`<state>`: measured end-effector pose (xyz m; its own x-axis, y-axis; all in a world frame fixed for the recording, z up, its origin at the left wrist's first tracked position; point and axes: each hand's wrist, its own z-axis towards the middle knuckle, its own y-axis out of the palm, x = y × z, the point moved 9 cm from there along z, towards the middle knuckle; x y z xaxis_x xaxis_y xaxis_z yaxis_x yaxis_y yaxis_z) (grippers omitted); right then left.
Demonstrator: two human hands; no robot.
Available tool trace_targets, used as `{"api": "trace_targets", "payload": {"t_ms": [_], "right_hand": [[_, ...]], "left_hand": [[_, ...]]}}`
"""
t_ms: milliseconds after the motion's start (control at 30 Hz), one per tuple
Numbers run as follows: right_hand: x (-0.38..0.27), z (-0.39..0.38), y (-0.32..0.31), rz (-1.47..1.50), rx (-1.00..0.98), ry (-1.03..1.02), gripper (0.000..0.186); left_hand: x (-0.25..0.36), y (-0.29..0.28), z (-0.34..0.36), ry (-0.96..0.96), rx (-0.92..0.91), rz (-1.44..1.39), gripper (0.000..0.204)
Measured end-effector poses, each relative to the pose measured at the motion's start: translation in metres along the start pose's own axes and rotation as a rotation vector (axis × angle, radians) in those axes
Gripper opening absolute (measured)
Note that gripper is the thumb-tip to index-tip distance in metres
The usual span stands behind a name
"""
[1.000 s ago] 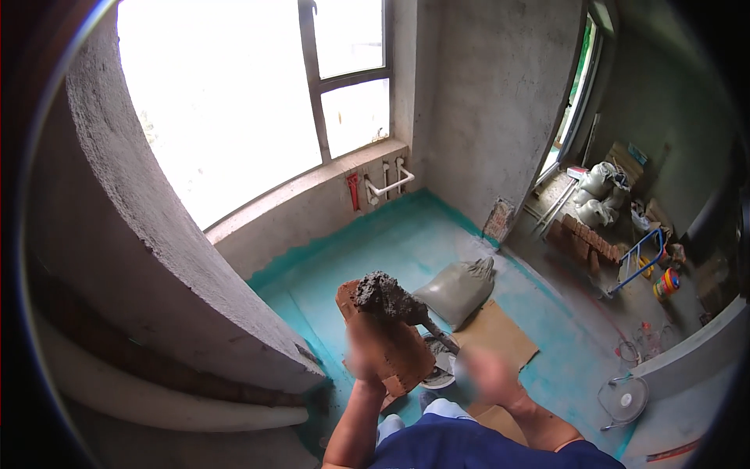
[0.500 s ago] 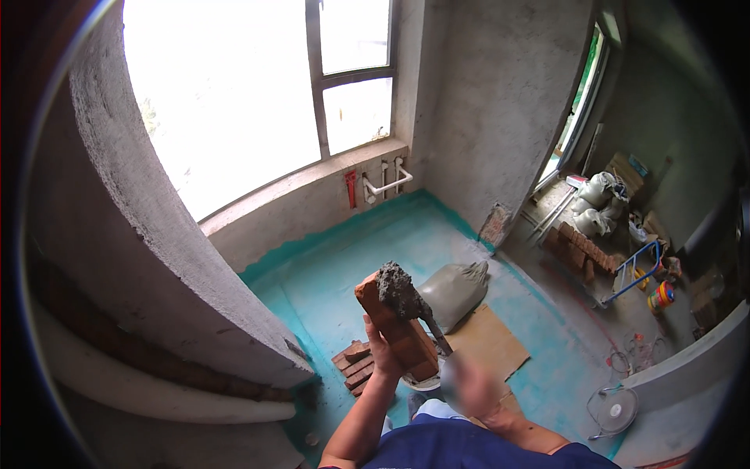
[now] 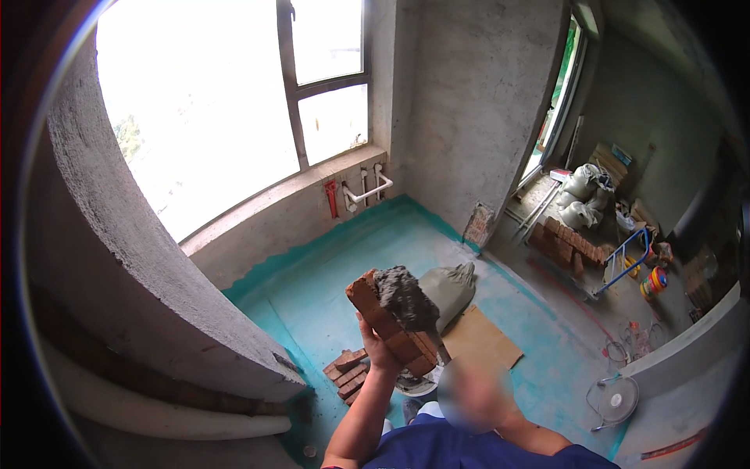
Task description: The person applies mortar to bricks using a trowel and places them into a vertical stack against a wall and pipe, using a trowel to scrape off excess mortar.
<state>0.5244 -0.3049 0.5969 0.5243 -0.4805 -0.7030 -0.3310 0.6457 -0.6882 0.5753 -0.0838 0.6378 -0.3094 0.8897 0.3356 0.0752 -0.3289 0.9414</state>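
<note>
My left hand (image 3: 380, 352) is closed around a reddish brick (image 3: 384, 327), holding it tilted in front of me. Thick grey mortar (image 3: 408, 297) covers the brick's right side and upper face. My right hand (image 3: 475, 395) is blurred, low and right of the brick. A trowel's shank ran into this hand half a second ago; now the tool is mostly hidden by mortar and blur. Below the brick, a bucket's pale rim (image 3: 418, 391) shows partly. Several loose bricks (image 3: 346, 375) lie on the floor left of it.
A grey sack (image 3: 455, 288) and a cardboard sheet (image 3: 486, 341) lie on the green-coated floor ahead. White pipes (image 3: 367, 194) run below the window. Farther right are stacked bricks (image 3: 564, 244), a blue metal frame (image 3: 629, 262) and a round fan-like object (image 3: 617, 402).
The mortar has spread from a lump at the brick's upper end down along its side. The brick has tilted slightly, and the trowel's shank no longer shows clearly. The whole view has shifted a little.
</note>
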Motion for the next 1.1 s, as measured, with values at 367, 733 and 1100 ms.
{"api": "trace_targets", "payload": {"t_ms": [367,733,1100], "right_hand": [[0.028,-0.018,-0.022,0.366,-0.139,0.258,0.041],[-0.038,-0.041,-0.043,-0.516,-0.009,-0.177,0.029],[0.008,-0.07,-0.049,-0.164,-0.139,0.449,0.022]], "left_hand": [[0.02,-0.024,0.015,0.294,-0.004,0.165,0.06],[-0.018,-0.038,0.024,0.195,-0.029,-0.129,0.051],[-0.133,-0.076,0.007,-0.211,0.037,-0.558,0.064]]}}
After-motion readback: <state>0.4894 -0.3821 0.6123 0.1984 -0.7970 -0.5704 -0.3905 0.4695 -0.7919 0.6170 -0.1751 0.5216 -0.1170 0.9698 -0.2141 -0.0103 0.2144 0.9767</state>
